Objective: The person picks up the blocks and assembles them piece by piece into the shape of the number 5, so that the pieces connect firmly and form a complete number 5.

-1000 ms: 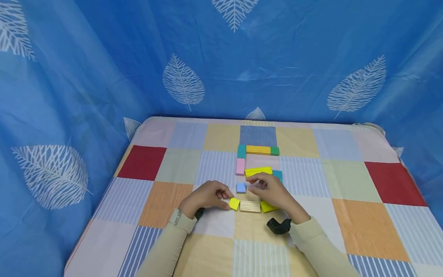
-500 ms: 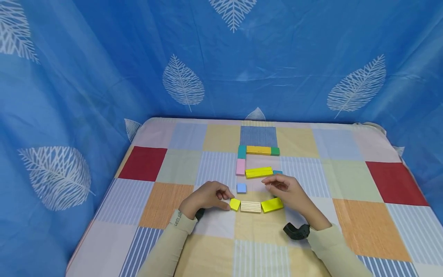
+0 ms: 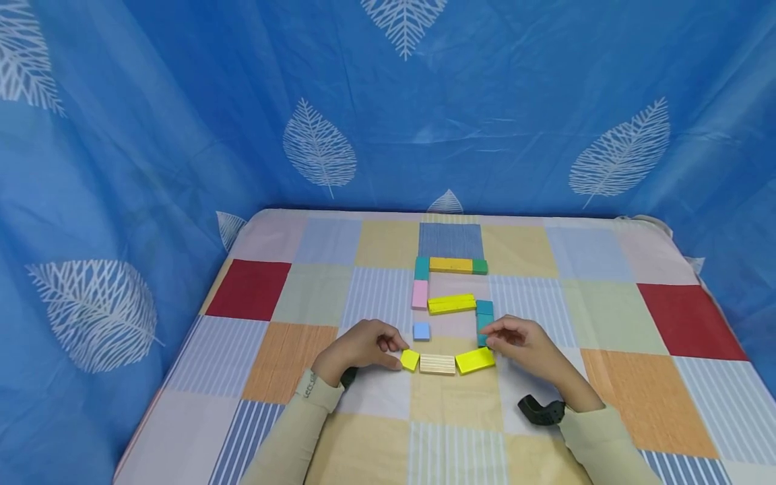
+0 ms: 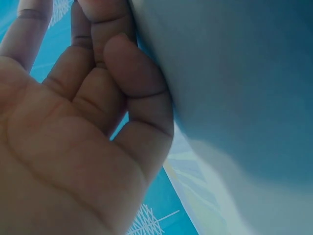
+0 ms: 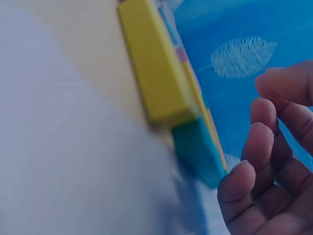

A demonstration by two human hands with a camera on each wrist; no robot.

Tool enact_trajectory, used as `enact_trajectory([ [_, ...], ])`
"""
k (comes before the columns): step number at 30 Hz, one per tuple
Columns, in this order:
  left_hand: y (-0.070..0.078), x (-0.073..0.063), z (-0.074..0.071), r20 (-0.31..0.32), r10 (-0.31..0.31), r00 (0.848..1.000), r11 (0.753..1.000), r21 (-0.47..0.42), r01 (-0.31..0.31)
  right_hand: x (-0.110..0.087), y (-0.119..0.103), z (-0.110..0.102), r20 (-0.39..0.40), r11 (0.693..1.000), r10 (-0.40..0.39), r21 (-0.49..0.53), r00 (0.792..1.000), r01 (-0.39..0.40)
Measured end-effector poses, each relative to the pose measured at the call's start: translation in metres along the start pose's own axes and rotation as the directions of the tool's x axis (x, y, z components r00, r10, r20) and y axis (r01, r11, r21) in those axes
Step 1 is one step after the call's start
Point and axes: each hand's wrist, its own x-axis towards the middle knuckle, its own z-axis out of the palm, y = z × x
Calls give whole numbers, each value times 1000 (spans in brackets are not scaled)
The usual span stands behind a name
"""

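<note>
In the head view, my left hand [image 3: 362,347] stays by the small yellow block [image 3: 409,360], its index finger and thumb tips right at the block's left side. My right hand [image 3: 523,342] is at the right of the teal blocks [image 3: 484,308], fingertips close to their lower end and the long yellow block [image 3: 475,361]. The right wrist view shows curved fingers with nothing between them, near a yellow block [image 5: 154,63] and a teal block [image 5: 195,149]. A striped wooden block [image 3: 437,364] lies between the two yellow ones. The left wrist view hides the left hand's block.
Farther back, a pink block [image 3: 419,295], an orange block [image 3: 450,265], a green block [image 3: 479,267] and a pair of yellow strips [image 3: 451,304] lie in an angular line. A blue square block [image 3: 421,331] sits apart. Blue curtain [image 3: 388,155] surrounds the patchwork cloth [image 3: 461,404].
My right hand has moved right, away from the yellow strips, uncovering the teal blocks and the long yellow block. The left hand has stayed at the small yellow block.
</note>
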Motion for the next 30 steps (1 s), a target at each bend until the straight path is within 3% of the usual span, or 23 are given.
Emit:
enact_trajectory([
  [7,-1,-1,1,6,3,1000,1000,3,-3,-6,15,-9,63,999,45,6,997,-45],
  [12,-1,-3,1,14,6,1000,1000,4,-6,-9,24,-8,90,1000,1,21,996,-3],
  [19,-5,-6,0,42,66,997,997,45,-68,-11,28,-7,116,997,-79,6,990,79],
  [24,-4,-4,-3,60,101,993,993,57,-104,-10,29,-8,112,996,-93,-2,989,94],
  [30,4,1,-9,47,104,994,990,91,-107,-9,30,-10,111,995,-93,-9,989,95],
])
